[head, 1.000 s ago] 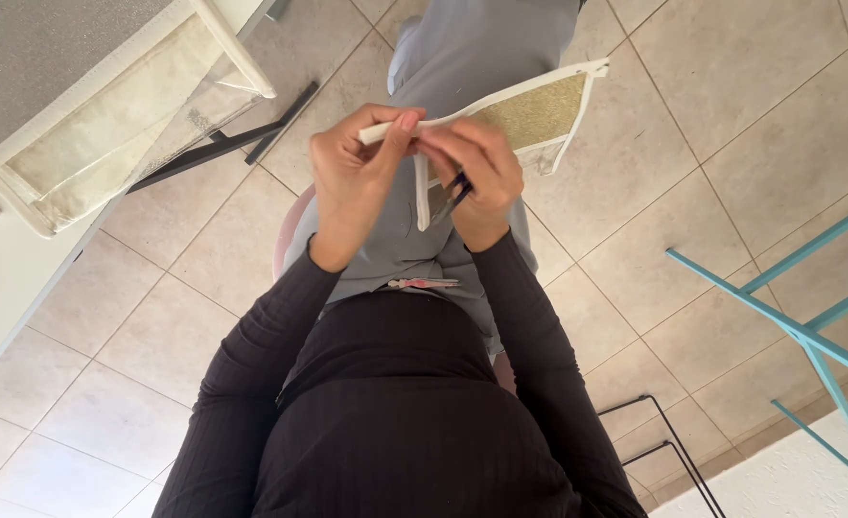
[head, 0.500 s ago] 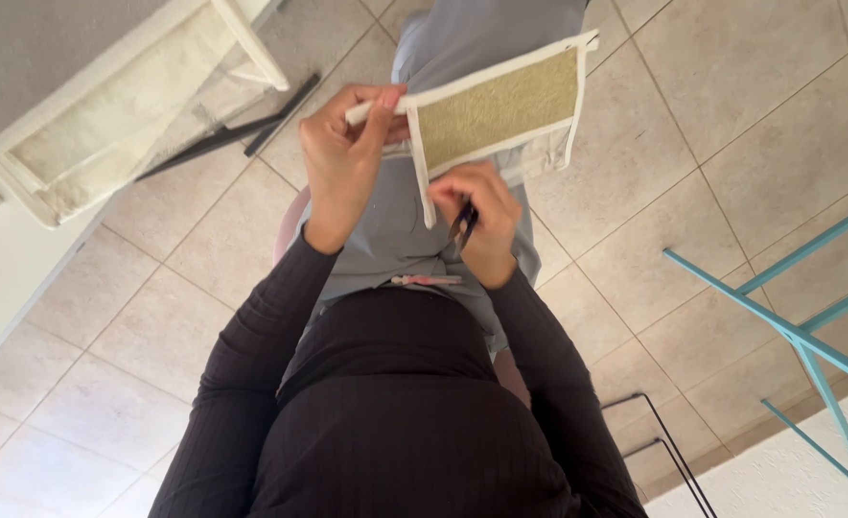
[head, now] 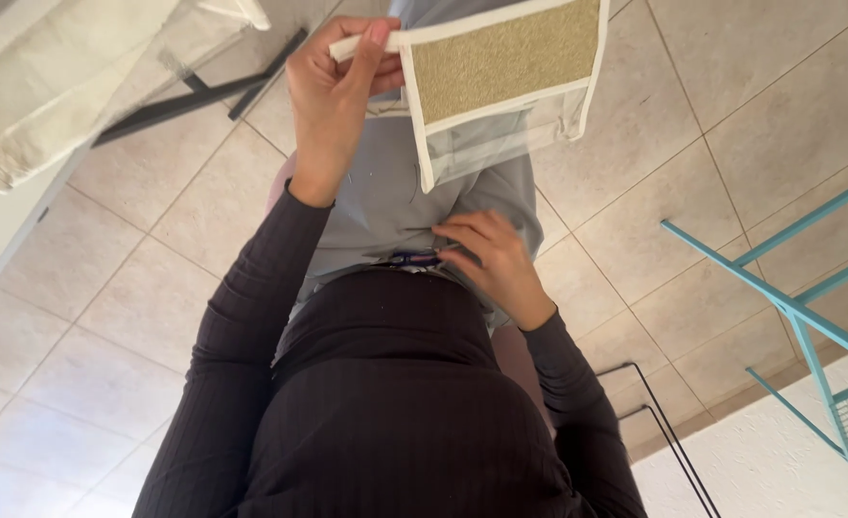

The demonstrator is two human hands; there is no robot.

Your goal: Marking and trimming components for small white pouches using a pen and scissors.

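Beige floor tiles [head: 107,317] lie beneath, while a white-edged woven pouch [head: 500,72] is pinched at its corner strap by the left hand [head: 337,86], hanging free for inspection, and the right hand [head: 491,259], loosely curled around nothing, rests at the waist below.

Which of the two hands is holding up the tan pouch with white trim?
The left hand, raised and pinching the pouch's white corner; the right hand rests low at the waistband.
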